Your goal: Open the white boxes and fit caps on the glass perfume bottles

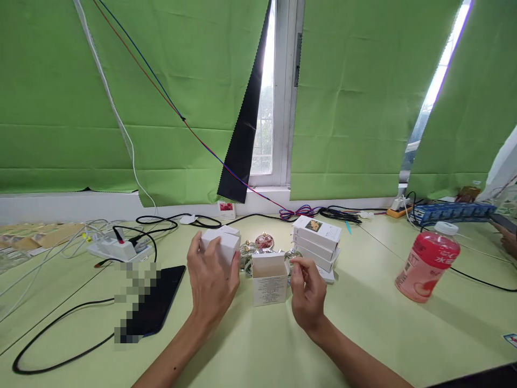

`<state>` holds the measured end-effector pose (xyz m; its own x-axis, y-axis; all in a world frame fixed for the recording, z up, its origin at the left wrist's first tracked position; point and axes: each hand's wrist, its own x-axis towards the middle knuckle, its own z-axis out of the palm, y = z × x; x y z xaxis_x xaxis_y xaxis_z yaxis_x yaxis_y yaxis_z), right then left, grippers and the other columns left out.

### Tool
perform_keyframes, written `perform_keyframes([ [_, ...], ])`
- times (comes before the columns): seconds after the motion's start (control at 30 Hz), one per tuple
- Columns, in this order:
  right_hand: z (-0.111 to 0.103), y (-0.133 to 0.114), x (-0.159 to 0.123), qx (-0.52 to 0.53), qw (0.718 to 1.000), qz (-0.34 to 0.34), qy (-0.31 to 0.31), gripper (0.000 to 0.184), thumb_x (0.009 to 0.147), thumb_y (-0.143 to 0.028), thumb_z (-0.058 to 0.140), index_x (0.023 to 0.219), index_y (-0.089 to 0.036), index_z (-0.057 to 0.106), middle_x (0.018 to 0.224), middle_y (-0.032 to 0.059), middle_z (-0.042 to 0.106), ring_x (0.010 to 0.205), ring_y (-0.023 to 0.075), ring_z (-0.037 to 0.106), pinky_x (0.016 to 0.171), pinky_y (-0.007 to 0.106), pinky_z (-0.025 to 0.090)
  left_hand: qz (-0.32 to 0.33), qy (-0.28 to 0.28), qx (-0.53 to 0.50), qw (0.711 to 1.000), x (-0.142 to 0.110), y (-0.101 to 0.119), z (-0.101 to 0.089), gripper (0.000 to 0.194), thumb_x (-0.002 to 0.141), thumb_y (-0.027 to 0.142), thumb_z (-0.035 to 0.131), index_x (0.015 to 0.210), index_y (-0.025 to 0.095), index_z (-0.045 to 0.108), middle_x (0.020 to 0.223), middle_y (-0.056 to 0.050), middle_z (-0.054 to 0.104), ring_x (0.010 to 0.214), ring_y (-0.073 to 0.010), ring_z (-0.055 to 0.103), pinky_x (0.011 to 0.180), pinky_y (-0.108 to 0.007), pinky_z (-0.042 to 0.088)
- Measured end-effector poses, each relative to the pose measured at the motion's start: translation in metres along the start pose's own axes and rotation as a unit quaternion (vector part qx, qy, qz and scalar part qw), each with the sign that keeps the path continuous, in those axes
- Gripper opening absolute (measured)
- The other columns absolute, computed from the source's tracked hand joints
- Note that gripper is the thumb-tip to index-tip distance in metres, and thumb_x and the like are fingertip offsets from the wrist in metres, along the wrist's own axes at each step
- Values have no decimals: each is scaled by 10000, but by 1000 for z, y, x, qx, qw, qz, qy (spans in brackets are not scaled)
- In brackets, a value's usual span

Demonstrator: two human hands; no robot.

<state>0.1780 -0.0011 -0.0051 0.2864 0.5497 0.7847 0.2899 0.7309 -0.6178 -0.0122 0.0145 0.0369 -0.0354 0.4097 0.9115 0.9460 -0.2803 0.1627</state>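
My left hand (pixel 212 280) is closed over a small white box (pixel 226 249), with the fingers on top and the thumb along its right side. A second white box edge shows just behind it. In front of me stands an open white carton (pixel 270 290), its top flap raised and small print on the near face. Beside the carton's right edge, my right hand (pixel 309 293) has its fingers curled in a pinch; what they hold, if anything, is hidden. Shiny metal pieces and a round red-patterned ornament (pixel 264 241) lie behind the carton, partly covered.
White boxes (pixel 315 237) are stacked to the right. A pink-labelled bottle (pixel 428 262) stands farther right. On the left lie a black phone (pixel 163 302), cables and a power strip (pixel 117 248). Another person's hand (pixel 507 234) holds a dark object at the far right.
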Motion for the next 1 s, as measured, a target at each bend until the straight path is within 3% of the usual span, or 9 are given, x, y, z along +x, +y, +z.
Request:
perform_keyframes([
  [0.13,-1,-3,0,2,997,-64,-46,169,976,-191,439,991,-202,608,724,8,585,575,131,530,529,254,431,13,94,-53,994,1,7,-8,530,878,274,646,1287,258,310,1424,-184,283,1392,-356,365,1066,-539,435],
  [0.33,-2,-6,1,11,989,-105,-106,139,946,-185,466,959,-211,602,725,22,629,579,143,571,506,256,439,28,146,-65,987,-4,8,-12,546,834,306,636,1220,304,249,1355,-162,292,1328,-366,418,986,-573,487],
  [0.57,-3,-7,0,28,976,-122,-176,165,924,-221,476,1035,-222,598,679,-5,586,525,139,514,485,261,436,87,247,-131,956,-8,11,-12,317,918,447,431,1173,276,354,1210,-129,431,1162,-349,557,833,-550,534],
  [0.63,-4,-7,0,55,971,-127,-197,212,921,-249,472,1094,-223,592,696,-3,582,526,141,506,488,265,438,89,242,-168,952,-11,13,-10,310,924,442,392,1188,280,374,1219,-134,454,1148,-350,572,808,-549,541],
  [0.83,-7,-10,4,101,955,-152,-235,396,943,-411,463,1278,-219,549,893,59,653,522,133,508,477,278,474,64,142,-243,957,-25,19,-4,371,931,454,354,1265,297,380,1301,-146,473,1233,-375,534,891,-621,517],
  [1.0,-9,-16,8,104,955,-136,-243,546,915,-540,534,1356,-219,536,1157,147,638,582,143,577,452,280,510,42,55,-261,963,-31,24,-7,414,946,510,259,1310,334,346,1328,-143,460,1285,-367,500,969,-629,485],
])
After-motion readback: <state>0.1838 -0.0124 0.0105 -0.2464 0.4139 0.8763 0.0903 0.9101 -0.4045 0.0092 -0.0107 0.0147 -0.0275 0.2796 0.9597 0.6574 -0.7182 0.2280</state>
